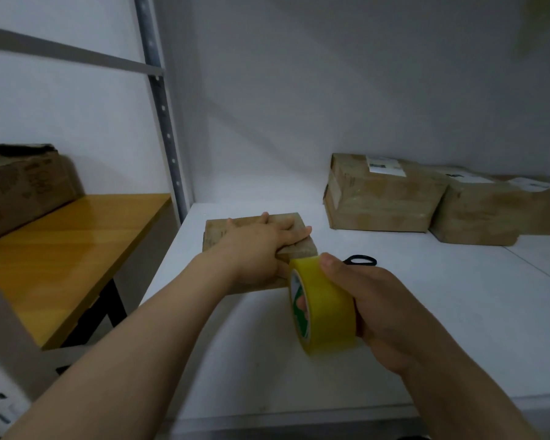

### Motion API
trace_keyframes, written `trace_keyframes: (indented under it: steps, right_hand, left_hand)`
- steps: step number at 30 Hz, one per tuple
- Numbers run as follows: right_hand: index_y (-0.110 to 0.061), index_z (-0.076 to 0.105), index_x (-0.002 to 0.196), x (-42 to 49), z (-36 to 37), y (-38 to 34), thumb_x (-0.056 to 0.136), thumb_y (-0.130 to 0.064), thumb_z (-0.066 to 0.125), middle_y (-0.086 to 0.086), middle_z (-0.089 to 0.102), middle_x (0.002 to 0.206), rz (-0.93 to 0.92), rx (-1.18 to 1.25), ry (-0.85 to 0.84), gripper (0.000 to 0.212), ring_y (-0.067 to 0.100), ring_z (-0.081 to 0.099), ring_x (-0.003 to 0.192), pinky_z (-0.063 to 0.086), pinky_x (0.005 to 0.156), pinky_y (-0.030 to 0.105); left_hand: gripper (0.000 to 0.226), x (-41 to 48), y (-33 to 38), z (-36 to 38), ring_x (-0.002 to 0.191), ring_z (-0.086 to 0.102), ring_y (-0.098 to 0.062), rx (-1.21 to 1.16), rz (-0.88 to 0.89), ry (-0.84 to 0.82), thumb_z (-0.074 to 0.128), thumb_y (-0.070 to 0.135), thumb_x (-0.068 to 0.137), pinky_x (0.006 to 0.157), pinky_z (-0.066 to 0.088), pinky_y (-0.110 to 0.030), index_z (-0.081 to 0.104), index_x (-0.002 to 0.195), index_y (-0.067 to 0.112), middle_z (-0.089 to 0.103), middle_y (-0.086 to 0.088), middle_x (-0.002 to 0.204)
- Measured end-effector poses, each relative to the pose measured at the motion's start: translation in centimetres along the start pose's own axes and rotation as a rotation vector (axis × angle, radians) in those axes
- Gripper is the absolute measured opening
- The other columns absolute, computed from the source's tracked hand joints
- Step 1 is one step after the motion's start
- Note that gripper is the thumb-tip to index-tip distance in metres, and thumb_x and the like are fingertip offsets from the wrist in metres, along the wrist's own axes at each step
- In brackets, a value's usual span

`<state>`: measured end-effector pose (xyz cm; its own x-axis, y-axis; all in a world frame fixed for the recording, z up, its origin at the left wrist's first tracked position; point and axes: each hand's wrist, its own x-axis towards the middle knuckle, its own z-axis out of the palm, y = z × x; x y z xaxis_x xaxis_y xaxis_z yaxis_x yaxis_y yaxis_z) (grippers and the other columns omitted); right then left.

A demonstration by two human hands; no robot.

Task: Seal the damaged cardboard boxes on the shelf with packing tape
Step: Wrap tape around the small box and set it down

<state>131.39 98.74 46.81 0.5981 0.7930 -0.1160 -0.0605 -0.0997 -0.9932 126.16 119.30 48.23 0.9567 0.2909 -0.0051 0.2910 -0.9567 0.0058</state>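
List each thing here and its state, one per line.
Small box: lying flat on the shelf, left hand pressing its top.
Tape roll: on edge, gripped by right hand.
Scissors: lying on shelf, partly hidden behind right hand.
Back boxes: closed, crumpled, side by side.

The left hand (261,242) lies flat, fingers straight, on a small cardboard box (296,246) on the white shelf (458,312). Just to its right, the right hand (375,309) grips a yellow tape roll (323,309) touching the box's near corner. Black scissors (361,260) lie just beyond the right hand; larger boxes (381,198) sit farther back to its right.
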Motion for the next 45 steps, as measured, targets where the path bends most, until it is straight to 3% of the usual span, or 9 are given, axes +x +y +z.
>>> trace_keyframes:
  steps: [6, 10, 17, 21, 24, 28, 33, 38, 45]
  right_hand:
    - [-0.016, 0.070, 0.094, 3.7, -4.2, -0.6, 0.102, -0.050, 0.048, 0.005, 0.073, 0.088, -0.168, -0.445, 0.317, 0.042, 0.024, 0.069, 0.086, 0.053, 0.076, 0.035]
    - [-0.024, 0.054, 0.122, 7.9, -6.5, 1.3, 0.100, -0.032, 0.054, -0.001, 0.060, 0.121, -0.069, -1.114, 0.118, 0.024, 0.022, 0.056, 0.111, 0.045, 0.092, 0.039]
    - [-0.019, 0.046, 0.135, 7.3, -6.1, 1.7, 0.102, -0.029, 0.051, 0.012, 0.046, 0.131, -0.035, -1.433, 0.101, 0.035, 0.030, 0.046, 0.118, 0.044, 0.090, 0.036]
    - [-0.014, 0.053, 0.109, 6.5, -5.5, -0.2, 0.100, -0.033, 0.054, 0.007, 0.055, 0.103, 0.020, -1.622, 0.093, 0.021, 0.021, 0.049, 0.082, 0.037, 0.064, 0.029]
    - [-0.016, 0.052, 0.083, 6.5, -5.7, -1.2, 0.096, -0.022, 0.057, 0.000, 0.048, 0.079, 0.130, -1.676, 0.106, 0.016, 0.013, 0.044, 0.066, 0.034, 0.054, 0.026]
    - [-0.016, 0.050, 0.074, 6.3, -7.2, -1.6, 0.096, -0.021, 0.058, 0.001, 0.051, 0.076, 0.191, -1.640, 0.105, 0.024, 0.013, 0.045, 0.063, 0.031, 0.048, 0.024]
    - [-0.012, 0.070, 0.102, 4.8, -10.4, -2.9, 0.092, -0.018, 0.066, 0.009, 0.069, 0.097, 0.169, -1.384, 0.116, 0.013, 0.021, 0.065, 0.079, 0.057, 0.064, 0.032]
    - [-0.016, 0.063, 0.110, 3.2, -12.8, -4.0, 0.083, -0.016, 0.082, 0.012, 0.076, 0.083, 0.079, -0.660, -0.060, 0.033, 0.020, 0.071, 0.073, 0.053, 0.059, 0.027]
    - [-0.008, 0.058, 0.115, 4.0, -14.5, -2.9, 0.056, -0.062, 0.090, 0.018, 0.068, 0.091, 0.091, -0.433, -0.509, 0.086, 0.032, 0.072, 0.087, 0.058, 0.060, 0.028]
  left_hand:
    - [0.069, 0.6, -0.9, 0.0, 0.155, 0.013, -0.022, -0.003, 0.085, 0.066, 0.054, 0.056, 0.096, 0.122, 0.023, -0.048, 0.018, 0.155, 0.054, 0.013, 0.020, 0.166]
    - [0.067, 1.0, -0.8, 0.2, 0.153, 0.019, -0.017, 0.049, 0.124, 0.130, 0.054, 0.052, 0.098, 0.120, 0.027, -0.043, 0.021, 0.157, 0.046, 0.021, 0.015, 0.166]
    - [0.068, 1.3, -1.3, 0.9, 0.155, 0.010, -0.026, 0.096, 0.083, 0.127, 0.049, 0.040, 0.100, 0.121, 0.013, -0.057, 0.015, 0.159, 0.043, 0.014, 0.006, 0.169]
    - [0.081, 0.9, -0.9, 0.0, 0.156, 0.002, -0.030, 0.034, 0.059, 0.164, 0.063, 0.046, 0.092, 0.122, 0.000, -0.059, 0.016, 0.158, 0.044, 0.018, 0.003, 0.168]
    - [0.084, -0.4, 0.5, 0.2, 0.147, 0.025, -0.031, -0.099, -0.090, 0.326, 0.060, 0.054, 0.082, 0.118, 0.014, -0.052, 0.021, 0.155, 0.039, 0.032, -0.008, 0.157]
    - [0.033, -1.9, 2.1, 1.2, 0.098, 0.058, -0.032, -0.347, -0.485, 0.607, 0.048, 0.041, 0.088, 0.083, 0.044, -0.042, 0.051, 0.109, 0.015, 0.061, -0.011, 0.109]
    - [0.086, -2.3, 2.8, 1.9, 0.075, 0.067, -0.026, -0.911, -0.477, 0.238, 0.027, 0.090, 0.078, 0.073, 0.057, -0.037, 0.069, 0.086, 0.015, 0.073, -0.006, 0.088]
    - [0.069, -1.9, 3.0, 1.2, 0.060, 0.065, -0.026, -1.411, -0.608, -0.014, 0.066, 0.074, 0.078, 0.047, 0.046, -0.024, 0.070, 0.109, 0.012, 0.067, -0.010, 0.107]
    - [0.030, -1.3, 2.8, -0.6, 0.042, 0.036, -0.009, -1.518, -0.583, -0.231, 0.075, 0.039, 0.068, 0.038, 0.020, -0.013, 0.053, 0.063, 0.019, 0.043, 0.000, 0.055]
